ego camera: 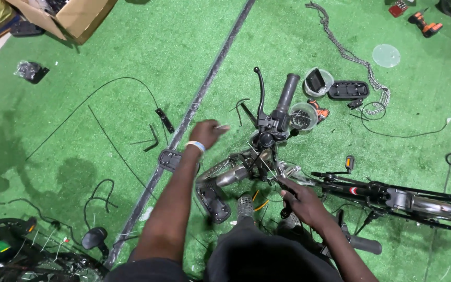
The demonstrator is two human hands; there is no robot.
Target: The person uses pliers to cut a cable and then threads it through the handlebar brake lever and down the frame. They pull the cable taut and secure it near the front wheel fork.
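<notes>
A bicycle lies on green turf, its handlebar grip (288, 90) and brake lever (260, 89) pointing away from me and its frame (392, 196) running off to the right. My left hand (206, 132) hovers left of the handlebar stem (267, 137), pinching a small thin pale piece between its fingers; a light wristband sits on that wrist. My right hand (301, 201) rests on the bicycle near the stem and fork, fingers pressed on the metal parts there. A pedal (213, 201) lies below my left arm.
A clear tub (304, 116) of small parts and another tub (318, 81) stand beyond the handlebar, beside a black tray (348, 90) and a chain (353, 57). Hex keys (150, 141), loose cables (100, 86), a long dark rail (194, 109), a cardboard box (74, 15) and a drill (425, 23) lie around.
</notes>
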